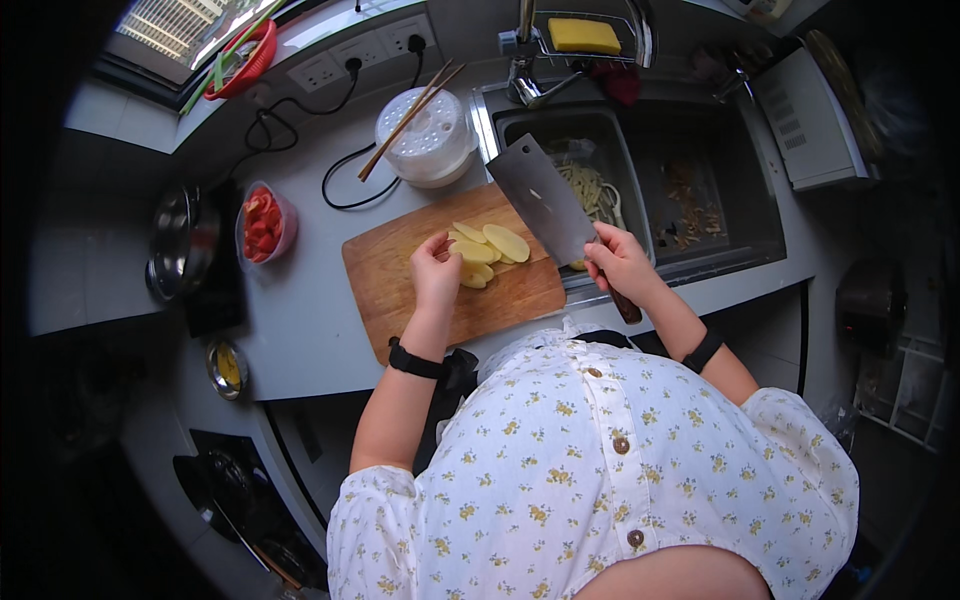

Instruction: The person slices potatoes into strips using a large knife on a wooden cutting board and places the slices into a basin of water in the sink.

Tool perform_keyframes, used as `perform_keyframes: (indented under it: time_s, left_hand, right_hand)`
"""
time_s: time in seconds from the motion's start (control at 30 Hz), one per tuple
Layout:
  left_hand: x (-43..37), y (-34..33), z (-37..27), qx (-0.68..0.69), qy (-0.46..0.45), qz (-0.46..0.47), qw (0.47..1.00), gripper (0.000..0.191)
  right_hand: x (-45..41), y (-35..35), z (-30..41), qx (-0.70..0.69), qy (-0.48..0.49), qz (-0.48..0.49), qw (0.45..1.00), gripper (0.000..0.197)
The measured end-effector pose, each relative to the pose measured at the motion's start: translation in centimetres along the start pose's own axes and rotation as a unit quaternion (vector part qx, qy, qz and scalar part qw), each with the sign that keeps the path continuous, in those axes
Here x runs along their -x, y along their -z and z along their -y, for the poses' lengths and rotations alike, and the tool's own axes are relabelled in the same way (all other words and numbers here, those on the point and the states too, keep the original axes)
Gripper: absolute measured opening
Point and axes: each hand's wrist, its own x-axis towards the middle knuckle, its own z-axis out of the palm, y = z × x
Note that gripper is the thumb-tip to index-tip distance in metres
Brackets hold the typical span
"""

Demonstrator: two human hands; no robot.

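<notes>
My right hand (618, 256) grips a cleaver (541, 196) where its dark wooden handle meets the broad blade. That blade is held up and tilted away from me, over the board's right end and the near sink edge. A few pale bits cling to the metal. On the wooden cutting board (397, 262) lies a loose pile of peeled yellow potato slices (507, 243), several of them overlapping. My left hand (435, 271) is at the pile's left side with its fingers curled; whether a slice is pinched there cannot be made out.
A double sink (637, 180) holds pale cut strips (585, 187) on the left and peelings (686, 202) on the right. Chopsticks (409, 124) lie across a white lidded appliance (424, 142). Cut tomatoes (262, 223) fill a plastic tub. A black cord (324, 180) curves behind the board.
</notes>
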Motion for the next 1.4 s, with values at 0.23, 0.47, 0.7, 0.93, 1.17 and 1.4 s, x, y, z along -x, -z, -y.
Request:
perform_keyframes:
  time_s: [0.23, 0.47, 0.7, 0.93, 1.17, 1.4]
  left_hand:
    - [-0.8, 0.3, -2.5, -0.227, -0.230, 0.114, 0.939, 0.025]
    - [-4.5, 0.4, -2.8, -0.190, -0.191, 0.162, 0.949, 0.020]
    - [-4.7, -0.6, -3.1, -0.417, -0.437, 0.196, 0.772, 0.028]
    - [-3.5, -5.7, -4.9, -0.561, -0.360, 0.310, 0.678, 0.041]
    - [-7.0, -5.8, -4.9, -0.466, -0.329, 0.384, 0.726, 0.024]
    - [-6.6, -1.9, -6.3, -0.329, -0.252, 0.354, 0.838, 0.011]
  right_hand:
    - [-0.2, -0.1, -0.1, 0.003, 0.000, -0.005, 1.000, 0.008]
    - [0.0, -0.2, -0.1, -0.005, 0.002, -0.011, 1.000, 0.008]
    - [-0.6, 0.5, -1.2, 0.021, -0.017, -0.053, 0.998, 0.009]
    - [-0.7, 1.1, -1.3, 0.002, -0.031, -0.114, 0.993, 0.010]
    - [0.1, 1.5, -1.7, -0.009, -0.030, -0.117, 0.993, 0.011]
    - [0.0, 1.7, -1.8, -0.018, -0.043, -0.111, 0.993, 0.009]
